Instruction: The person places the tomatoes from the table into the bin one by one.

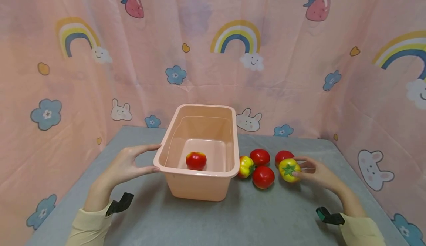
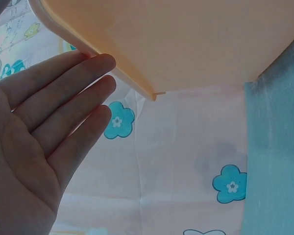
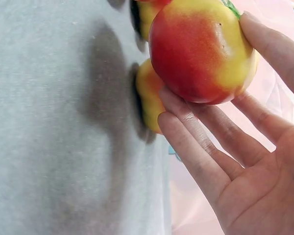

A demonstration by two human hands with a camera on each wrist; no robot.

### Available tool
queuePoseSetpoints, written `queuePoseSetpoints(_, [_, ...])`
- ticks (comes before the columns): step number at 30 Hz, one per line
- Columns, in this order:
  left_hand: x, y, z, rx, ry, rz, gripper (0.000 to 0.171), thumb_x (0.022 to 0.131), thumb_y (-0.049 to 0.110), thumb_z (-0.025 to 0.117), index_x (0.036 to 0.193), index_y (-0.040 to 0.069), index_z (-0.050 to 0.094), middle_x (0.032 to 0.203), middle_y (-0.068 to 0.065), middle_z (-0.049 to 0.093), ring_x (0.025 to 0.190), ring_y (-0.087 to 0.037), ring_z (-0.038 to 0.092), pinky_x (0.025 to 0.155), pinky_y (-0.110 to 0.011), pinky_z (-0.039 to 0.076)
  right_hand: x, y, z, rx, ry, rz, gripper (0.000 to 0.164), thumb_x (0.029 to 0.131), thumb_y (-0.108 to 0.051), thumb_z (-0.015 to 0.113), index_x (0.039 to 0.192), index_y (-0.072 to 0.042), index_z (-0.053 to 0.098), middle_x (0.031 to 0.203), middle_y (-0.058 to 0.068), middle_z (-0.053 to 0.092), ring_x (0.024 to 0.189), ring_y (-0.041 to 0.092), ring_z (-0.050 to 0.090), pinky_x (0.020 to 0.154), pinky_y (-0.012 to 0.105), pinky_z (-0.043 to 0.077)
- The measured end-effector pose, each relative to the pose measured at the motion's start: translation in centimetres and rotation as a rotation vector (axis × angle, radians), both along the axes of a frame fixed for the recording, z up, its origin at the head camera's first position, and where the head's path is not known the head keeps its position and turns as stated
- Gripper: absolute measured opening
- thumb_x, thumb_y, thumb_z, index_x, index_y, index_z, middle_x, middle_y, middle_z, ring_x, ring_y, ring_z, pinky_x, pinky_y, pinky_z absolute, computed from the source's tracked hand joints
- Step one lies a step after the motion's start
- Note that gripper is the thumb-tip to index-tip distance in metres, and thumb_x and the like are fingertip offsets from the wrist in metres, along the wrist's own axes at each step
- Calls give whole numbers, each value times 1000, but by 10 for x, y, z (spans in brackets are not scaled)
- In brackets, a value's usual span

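A peach-coloured plastic bin (image 1: 199,186) stands on the grey table, with one red-and-yellow fruit (image 1: 196,161) inside. My left hand (image 1: 128,164) touches the bin's left rim near the front corner, thumb and forefinger spread. Its other fingers (image 2: 71,100) are straight beside the rim in the left wrist view. To the right of the bin, my right hand (image 1: 314,172) pinches a yellow-and-red tomato (image 1: 288,170) with a green star-shaped calyx. The right wrist view shows this tomato (image 3: 201,51) between thumb and fingers, raised off the table, its shadow below.
Between the bin and my right hand lie a yellow lumpy fruit (image 1: 246,167) and red round fruits (image 1: 263,177). Another red fruit (image 1: 283,156) sits behind the held tomato. A pink patterned curtain (image 1: 206,79) encloses the table's back and sides.
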State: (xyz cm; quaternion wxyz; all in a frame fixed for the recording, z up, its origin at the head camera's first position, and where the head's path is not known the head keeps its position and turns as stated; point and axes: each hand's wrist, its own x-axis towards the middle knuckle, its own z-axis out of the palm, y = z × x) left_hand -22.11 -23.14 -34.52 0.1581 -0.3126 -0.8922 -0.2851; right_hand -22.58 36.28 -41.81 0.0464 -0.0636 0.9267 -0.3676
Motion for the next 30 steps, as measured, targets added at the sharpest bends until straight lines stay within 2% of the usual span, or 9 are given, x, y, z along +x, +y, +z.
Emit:
queuePoseSetpoints(6, [0,0,0,3,-6,-9,61,73,41,80,127,18,62,125,6,64,116,-19,60,93,-47,49,-4,2,7,12,27,1,62,88,-43,63,138,-13,43,127,23,55,113,42,54,84,56,51])
queuePoseSetpoints(21, [0,1,-1,3,-15,-1,61,73,41,80,127,18,62,125,6,64,116,-19,60,93,-48,49,-12,-8,36,22,46,9,62,90,-46,59,138,-10,43,129,25,53,115,44,53,84,55,51])
queuePoseSetpoints(30, [0,1,-2,11,-20,-4,61,74,40,80,127,18,61,126,5,63,116,-20,60,92,-50,49,-16,-15,47,17,21,-5,64,89,-50,58,140,-15,41,128,21,55,116,41,53,87,56,50])
